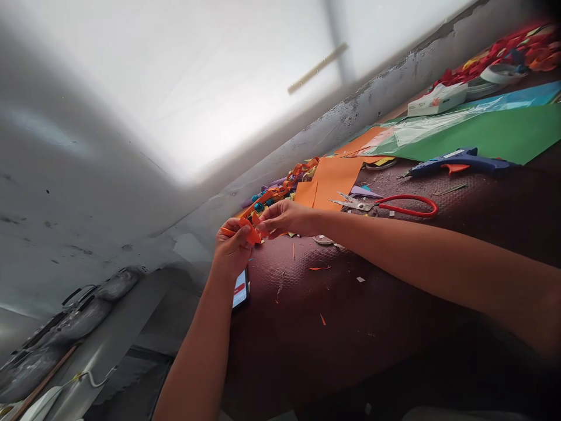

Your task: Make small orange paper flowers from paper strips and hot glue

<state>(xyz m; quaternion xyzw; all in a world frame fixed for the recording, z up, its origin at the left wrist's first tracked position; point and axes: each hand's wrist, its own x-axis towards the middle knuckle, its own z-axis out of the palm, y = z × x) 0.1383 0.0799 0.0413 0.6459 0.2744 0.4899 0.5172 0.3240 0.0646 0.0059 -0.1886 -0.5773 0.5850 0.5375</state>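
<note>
Above the table's (302,289) left edge, the left hand (232,244) pinches a folded orange paper piece (253,234), which sits directly between the two hands, touching both; fingers cover too much to tell its long axis. The right hand (283,218) has thumb and fingers pressed together on the paper's right side, so neither hand is nearer. Farther right, red-handled scissors (380,203) lie on the table, beyond the right forearm.

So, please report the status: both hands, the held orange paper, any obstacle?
Left hand holding orange paper. Right hand at its edge, grip unclear. Phone near left wrist, scissors off right; neither blocking hands.
</note>
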